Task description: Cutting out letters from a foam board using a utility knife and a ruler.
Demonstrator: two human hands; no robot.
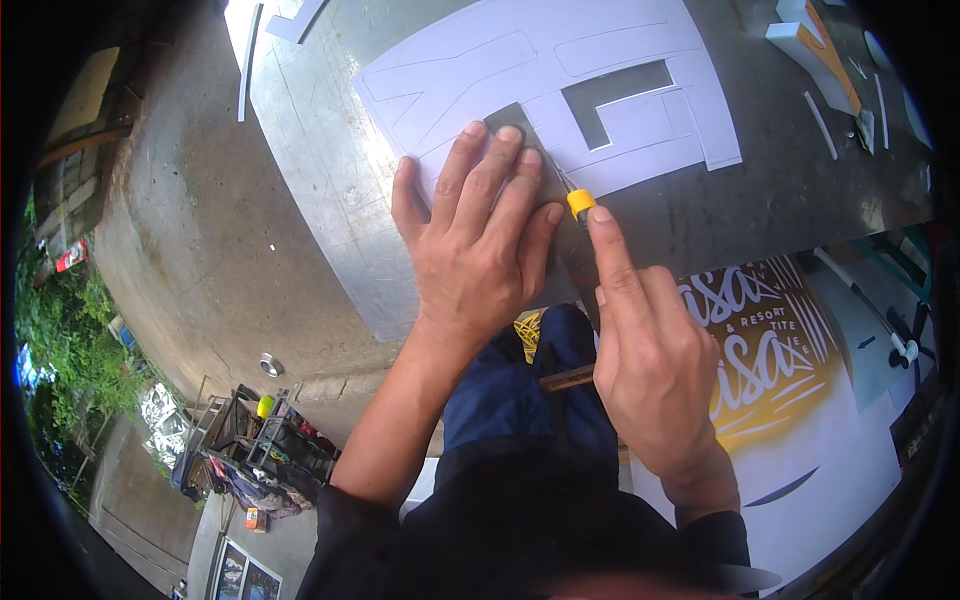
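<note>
My right hand grips a cutter knife with a yellow front end, the index finger stretched along it. Its thin blade points up and left, down onto a white sheet with letter-like outlines drawn on it. Flat on that sheet lies my left hand, fingers spread, just left of the blade. Through an L-shaped cutout right of the fingers the grey metal tabletop shows. Another dark grey patch lies under and above my left fingertips. Most of the knife's handle is hidden by my right hand.
White and orange letter-shaped pieces and thin white offcuts lie at the top right. A long white strip sits by the table's left edge. Below right is a printed yellow-and-white board. A cluttered rack stands lower left.
</note>
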